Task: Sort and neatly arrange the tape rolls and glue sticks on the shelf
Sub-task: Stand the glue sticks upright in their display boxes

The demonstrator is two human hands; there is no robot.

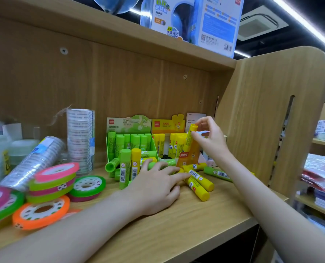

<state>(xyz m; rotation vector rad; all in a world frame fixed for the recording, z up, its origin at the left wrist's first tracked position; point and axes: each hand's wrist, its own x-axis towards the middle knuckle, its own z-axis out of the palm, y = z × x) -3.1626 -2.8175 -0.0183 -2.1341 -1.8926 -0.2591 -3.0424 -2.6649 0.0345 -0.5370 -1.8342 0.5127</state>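
A pale wooden shelf fills the frame. At lower left lie bright plastic tape rolls beside clear tape stacks. At centre stand green and yellow cardboard display boxes of glue sticks. The left hand, fingers spread, rests over loose sticks, seemingly gathering them. The right hand pinches a yellow glue stick above the yellow box, likely slotting it in.

The left hand is lying palm down, low and near centre, fingers spread and reaching to the right, its forearm stretching in from the near left. The right hand is raised farther back, fingers curled and pinching, its arm extending from the near right.
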